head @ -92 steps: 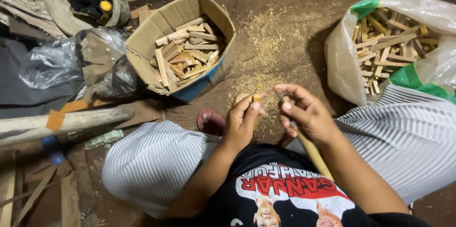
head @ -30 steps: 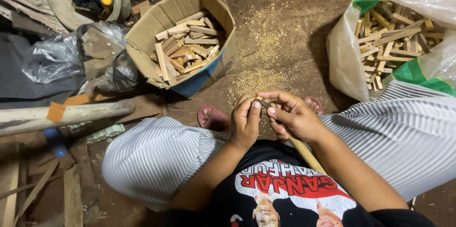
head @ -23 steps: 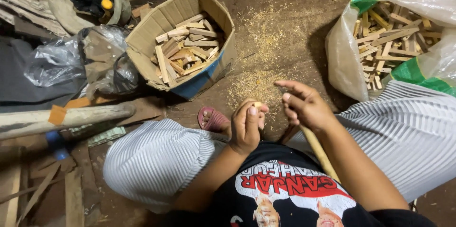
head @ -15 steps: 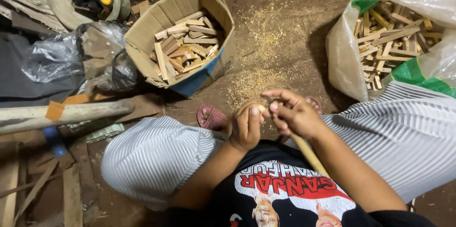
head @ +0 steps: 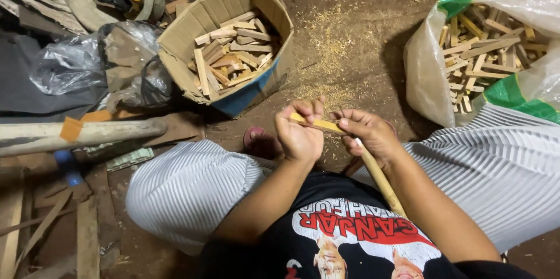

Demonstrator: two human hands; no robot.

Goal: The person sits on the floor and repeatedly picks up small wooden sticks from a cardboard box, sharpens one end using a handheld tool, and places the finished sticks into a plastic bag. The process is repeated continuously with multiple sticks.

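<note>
Since a moment ago we have slid our right hand [head: 370, 134] along the small wood stick [head: 318, 124], which lies sideways between both hands, left hand [head: 300, 133] fingers closed around it.

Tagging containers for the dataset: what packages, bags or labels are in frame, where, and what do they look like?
Cardboard box: upper centre, open, tan with blue lower side, full of wood pieces.
Plastic sack: upper right, open, whitish with green bands, holding wood sticks.
Clear plastic bags: upper left, crumpled, greyish.
Tape patch: orange, on the pale pole at left.
</note>
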